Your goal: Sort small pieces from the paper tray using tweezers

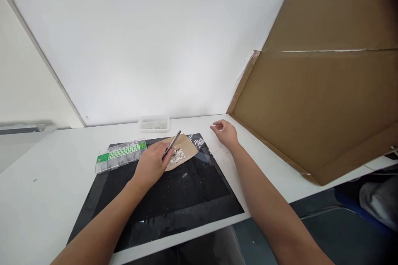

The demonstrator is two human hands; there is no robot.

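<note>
My left hand [153, 163] is closed around a slim, dark metal tweezers-like tool [172, 143], whose upper end points up and right. The tool's lower end is hidden behind my fingers. Under and beside this hand lies a piece of brown paper [190, 148] with a heap of small white pieces [178, 155] on it. My right hand [226, 133] hovers over the white table, right of the paper, fingers loosely bent and thumb a little apart. I see nothing in it. Near it, small white tiles [199, 141] are spread at the mat's far corner.
A black mat [186, 190] covers the table's front middle. On its far left edge rests a clear compartment case [121, 156] with green labels. A translucent tray [154, 124] stands by the wall. Large cardboard [323, 103] leans at the right, bordering the white table [46, 182].
</note>
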